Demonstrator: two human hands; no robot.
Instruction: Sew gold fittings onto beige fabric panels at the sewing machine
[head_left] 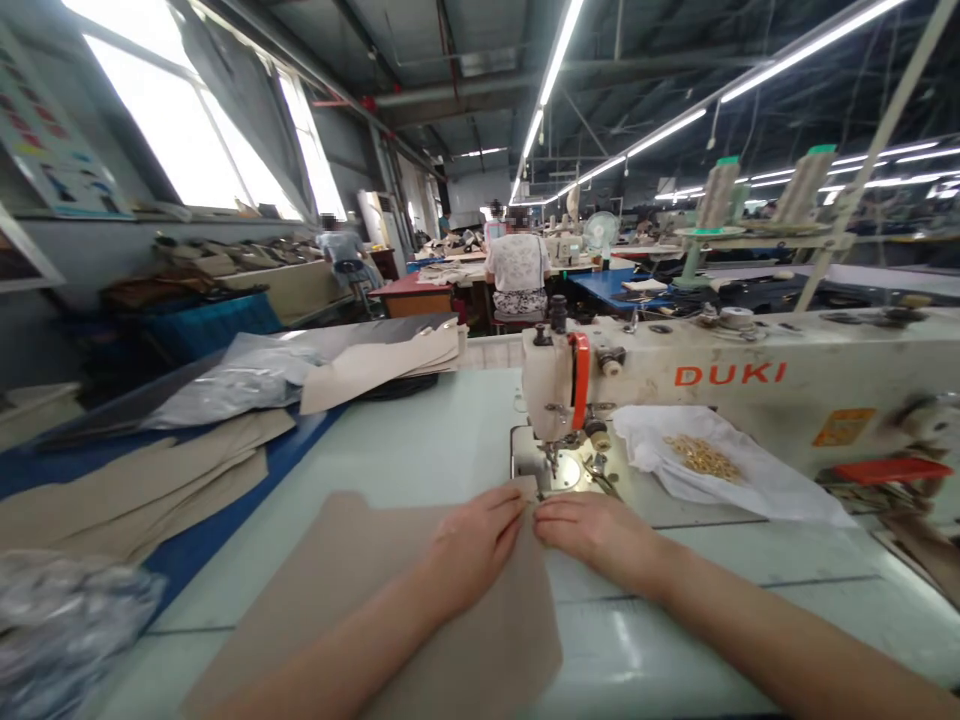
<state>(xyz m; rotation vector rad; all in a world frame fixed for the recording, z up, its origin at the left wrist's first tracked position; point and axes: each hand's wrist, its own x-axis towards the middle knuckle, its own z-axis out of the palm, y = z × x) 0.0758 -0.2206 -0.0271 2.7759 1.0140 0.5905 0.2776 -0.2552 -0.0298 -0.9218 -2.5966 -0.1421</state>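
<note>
A flat beige panel of fabric or synthetic leather lies on the pale green sewing table, its far corner reaching the foot of the DUKI sewing machine. My left hand rests on the panel and grips it near the right edge. My right hand comes in from the right, its fingertips at that same edge, just in front of the needle area. The panel's edge under the presser foot is hidden by my fingers and the machine.
A white cloth holds brass-coloured small parts beside the machine. Stacked beige panels and silvery plastic bags lie on a blue strip at left. Seated and standing co-workers are at machines further back.
</note>
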